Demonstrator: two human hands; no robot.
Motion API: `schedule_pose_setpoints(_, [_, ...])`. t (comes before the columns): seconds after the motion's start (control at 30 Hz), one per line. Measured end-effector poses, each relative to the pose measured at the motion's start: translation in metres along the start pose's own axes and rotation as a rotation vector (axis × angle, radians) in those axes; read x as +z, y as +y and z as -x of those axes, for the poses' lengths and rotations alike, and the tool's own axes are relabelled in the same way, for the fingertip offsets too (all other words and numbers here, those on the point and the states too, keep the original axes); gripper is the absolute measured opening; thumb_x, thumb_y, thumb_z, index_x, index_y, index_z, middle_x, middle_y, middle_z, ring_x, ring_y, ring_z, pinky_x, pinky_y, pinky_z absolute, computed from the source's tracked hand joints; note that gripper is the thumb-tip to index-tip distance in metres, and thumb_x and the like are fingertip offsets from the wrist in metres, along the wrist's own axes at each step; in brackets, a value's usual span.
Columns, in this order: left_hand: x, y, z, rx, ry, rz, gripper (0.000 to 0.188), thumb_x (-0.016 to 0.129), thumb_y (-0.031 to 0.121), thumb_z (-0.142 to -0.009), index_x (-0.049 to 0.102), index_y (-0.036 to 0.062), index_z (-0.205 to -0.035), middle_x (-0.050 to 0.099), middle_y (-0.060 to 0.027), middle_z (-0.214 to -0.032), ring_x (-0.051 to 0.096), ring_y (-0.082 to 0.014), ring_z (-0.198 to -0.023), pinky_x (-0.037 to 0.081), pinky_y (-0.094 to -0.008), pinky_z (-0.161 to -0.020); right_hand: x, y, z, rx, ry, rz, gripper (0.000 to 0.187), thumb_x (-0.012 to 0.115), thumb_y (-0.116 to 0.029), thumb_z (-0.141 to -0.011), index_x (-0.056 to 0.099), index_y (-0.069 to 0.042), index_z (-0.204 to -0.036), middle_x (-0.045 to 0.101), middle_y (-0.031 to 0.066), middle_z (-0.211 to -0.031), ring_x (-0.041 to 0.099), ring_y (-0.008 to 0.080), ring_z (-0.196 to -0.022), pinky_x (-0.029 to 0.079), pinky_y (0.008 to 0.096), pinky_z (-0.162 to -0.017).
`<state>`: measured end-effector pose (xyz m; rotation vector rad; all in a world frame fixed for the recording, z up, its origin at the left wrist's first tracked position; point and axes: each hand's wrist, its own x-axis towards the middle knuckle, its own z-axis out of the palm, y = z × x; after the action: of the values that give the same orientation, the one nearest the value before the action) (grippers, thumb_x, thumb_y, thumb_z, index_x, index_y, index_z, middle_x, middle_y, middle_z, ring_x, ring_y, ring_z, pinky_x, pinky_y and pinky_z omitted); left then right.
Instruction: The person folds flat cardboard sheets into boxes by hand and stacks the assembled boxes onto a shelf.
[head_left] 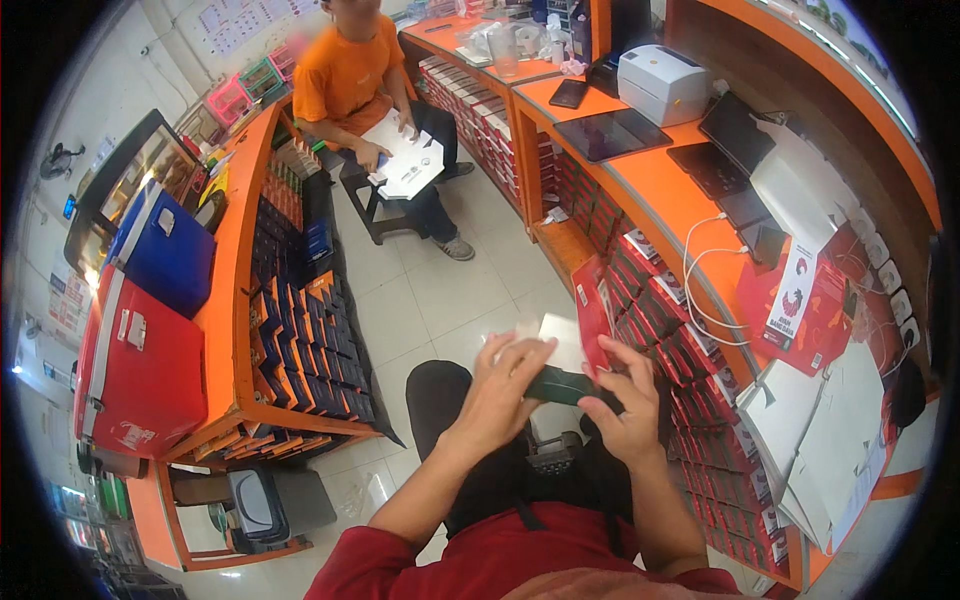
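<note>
Left hand (497,395) curls round, right hand (632,405) pinches, a part-folded carton (558,386) set between them.
Head view: to fold well, probably steady the dark side with the right thumb, square the creases, press evenly so the card doesn't buckle; dark side's long axis runs crosswise, hand to hand, right end slightly nearer the body; red flap (592,310) points up and forward, beyond the right fingers. Left fingertips blurred.

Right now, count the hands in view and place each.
4: the person's left hand and right hand, both at the dark green piece; the seated co-worker has one hand at the left edge of the white sheet, the other hand near its top.
</note>
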<state>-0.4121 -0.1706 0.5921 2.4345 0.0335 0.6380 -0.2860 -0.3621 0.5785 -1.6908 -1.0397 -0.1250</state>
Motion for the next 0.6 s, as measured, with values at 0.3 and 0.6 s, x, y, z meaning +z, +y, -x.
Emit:
schedule_pose_setpoints(0.3, [0.009,-0.050,0.043,0.053,0.142,0.080,0.051,0.063,-0.023,-0.076,0.065,0.0057,-0.118,0.040,-0.0268,-0.153,0.066,-0.0298,-0.097,0.058,-0.0365,-0.083,-0.037,0.081,0.012,0.965,0.308,-0.922,0.066,0.047,-0.050,-0.109,0.045,0.003,-0.148,0.063,0.0190,-0.132,0.067,0.0205,-0.110,0.059,0.0392,-0.088])
schedule_pose_setpoints(0.6, [-0.036,-0.094,0.050,-0.530,0.574,0.209,0.049,0.056,-0.005,-0.095,0.050,-0.0020,-0.144,0.053,-0.0220,-0.147,0.060,-0.0318,-0.128,0.050,-0.0408,-0.106,-0.030,0.064,0.014,0.775,0.060,-0.470,0.021,0.071,-0.008,-0.089,0.072,0.006,-0.105,0.074,0.0075,-0.093,0.068,0.0131,-0.077,0.054,0.0292,-0.070])
